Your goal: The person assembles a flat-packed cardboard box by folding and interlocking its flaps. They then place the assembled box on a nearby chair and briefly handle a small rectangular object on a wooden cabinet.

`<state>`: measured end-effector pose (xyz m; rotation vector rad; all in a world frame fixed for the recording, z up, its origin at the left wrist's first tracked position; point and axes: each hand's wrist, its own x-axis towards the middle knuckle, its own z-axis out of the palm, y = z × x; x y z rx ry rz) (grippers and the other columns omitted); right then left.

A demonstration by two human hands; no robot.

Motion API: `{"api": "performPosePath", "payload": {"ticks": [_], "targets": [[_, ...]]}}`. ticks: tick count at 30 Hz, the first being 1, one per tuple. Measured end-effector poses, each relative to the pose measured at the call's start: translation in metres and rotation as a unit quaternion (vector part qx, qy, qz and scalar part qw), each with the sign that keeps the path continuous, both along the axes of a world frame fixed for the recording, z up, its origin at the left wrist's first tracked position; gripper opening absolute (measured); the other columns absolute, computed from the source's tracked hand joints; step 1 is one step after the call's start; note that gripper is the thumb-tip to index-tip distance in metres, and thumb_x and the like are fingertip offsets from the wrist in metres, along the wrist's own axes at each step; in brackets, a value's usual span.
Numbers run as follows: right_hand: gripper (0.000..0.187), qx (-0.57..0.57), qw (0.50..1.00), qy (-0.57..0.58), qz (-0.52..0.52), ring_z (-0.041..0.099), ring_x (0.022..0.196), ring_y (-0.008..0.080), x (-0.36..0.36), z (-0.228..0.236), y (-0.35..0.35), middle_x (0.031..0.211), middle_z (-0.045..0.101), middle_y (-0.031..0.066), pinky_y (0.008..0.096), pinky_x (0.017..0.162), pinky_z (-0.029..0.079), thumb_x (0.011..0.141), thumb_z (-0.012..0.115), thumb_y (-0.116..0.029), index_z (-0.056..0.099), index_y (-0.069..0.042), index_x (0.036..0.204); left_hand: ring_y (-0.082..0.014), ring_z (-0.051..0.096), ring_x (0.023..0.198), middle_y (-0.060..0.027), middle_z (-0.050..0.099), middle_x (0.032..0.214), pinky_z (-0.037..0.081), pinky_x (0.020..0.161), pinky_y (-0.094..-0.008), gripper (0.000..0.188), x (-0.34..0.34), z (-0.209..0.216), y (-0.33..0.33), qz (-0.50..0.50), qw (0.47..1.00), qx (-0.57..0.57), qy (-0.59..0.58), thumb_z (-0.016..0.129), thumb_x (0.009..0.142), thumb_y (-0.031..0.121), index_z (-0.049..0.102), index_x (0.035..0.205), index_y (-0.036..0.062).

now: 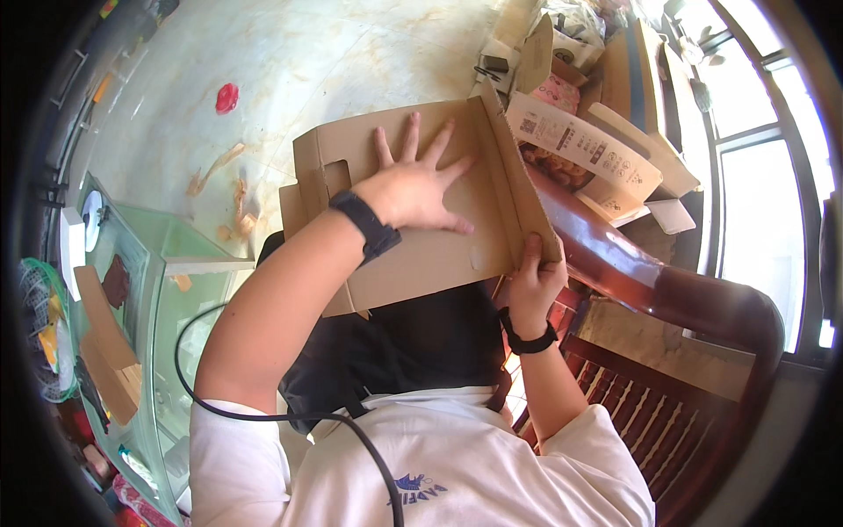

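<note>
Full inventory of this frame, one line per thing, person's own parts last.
flat cardboard box: 1, brown, on the lap, one flap raised at its right edge
wooden chair: 1, dark red-brown, right
pile of boxes and cartons: several, brown and white, upper right
glass table: 1, green-tinted, left
cardboard pieces: a few, brown, on the glass table
red object: 1, on the pale floor, upper left
black cable: 1, across the white shirt
left hand: 1, black wristband, pressed flat, fingers spread, on the box
right hand: 1, black wristband, grip on the raised flap's lower edge
</note>
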<state>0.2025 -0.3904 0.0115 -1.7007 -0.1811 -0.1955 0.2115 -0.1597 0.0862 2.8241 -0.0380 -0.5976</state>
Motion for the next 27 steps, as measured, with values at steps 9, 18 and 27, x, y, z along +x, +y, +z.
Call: {"api": "performPosePath", "payload": {"ticks": [9,18,27], "targets": [[0.024,0.359,0.881,0.303,0.053,0.072,0.095,0.0208,-0.012,0.06,0.024,0.11,0.072,0.0116,0.033,0.079,0.059,0.103,0.056,-0.014,0.062,0.001,0.121,-0.0641,0.021,0.143,-0.025,0.011,0.167,0.035,0.102,-0.0787,0.117,-0.084,0.021,-0.054,-0.067,0.986,0.064,-0.141,0.083,0.076,0.042,0.011,0.165,0.022],[0.042,0.274,0.866,0.243,0.341,0.068,0.115,0.0274,-0.011,0.08,0.045,0.129,0.066,0.0193,0.0405,0.092,0.057,0.107,0.051,-0.023,0.053,0.005,0.138,-0.0433,0.063,0.116,-0.0163,0.054,0.145,0.055,0.092,-0.0541,0.07,-0.119,0.004,-0.011,-0.001,0.919,0.086,-0.384,0.059,0.092,0.009,0.036,0.157,0.0103],[0.045,-0.065,0.918,-0.007,0.391,0.068,0.115,0.0253,-0.043,0.07,0.075,0.132,0.065,0.0166,0.034,0.09,0.056,0.095,0.063,0.002,0.053,0.001,0.139,-0.0214,0.052,0.127,-0.0118,0.05,0.143,0.043,0.105,-0.0346,0.078,-0.19,0.048,0.057,0.316,0.573,-0.451,-0.607,0.061,0.088,-0.013,0.027,0.156,0.0015]]}}
